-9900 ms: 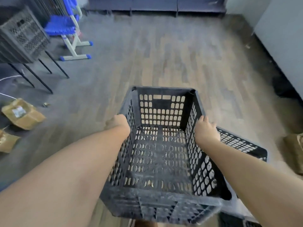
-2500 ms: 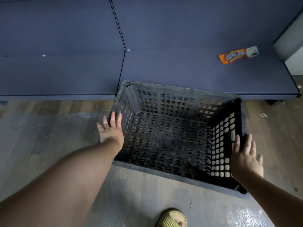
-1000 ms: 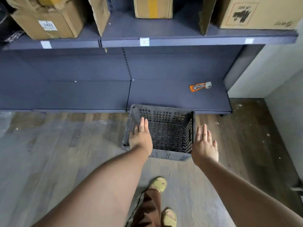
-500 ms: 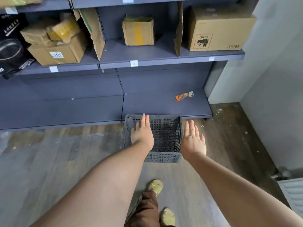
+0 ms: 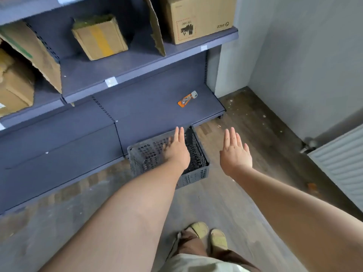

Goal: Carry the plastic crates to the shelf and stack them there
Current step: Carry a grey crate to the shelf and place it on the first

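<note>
Shelf (image 5: 137, 63): cardboard boxes (image 5: 100, 36) sat along the upper board, from left end to right end. Black plastic crate (image 5: 145, 156) stood upright on the floor (image 5: 225, 203), far wall at the front edge of the bottom board, toward that board's right end. Left hand (image 5: 176, 152) hung over the crate's right half, fingers straight, gripping nothing. Orange packet (image 5: 186, 99) lay on the bottom board near its right end, apart from the crate. Right hand (image 5: 234, 156) was just right of the crate over the floor, fingers spread, released. White ribbed panel (image 5: 337, 163) stood at far right.
</note>
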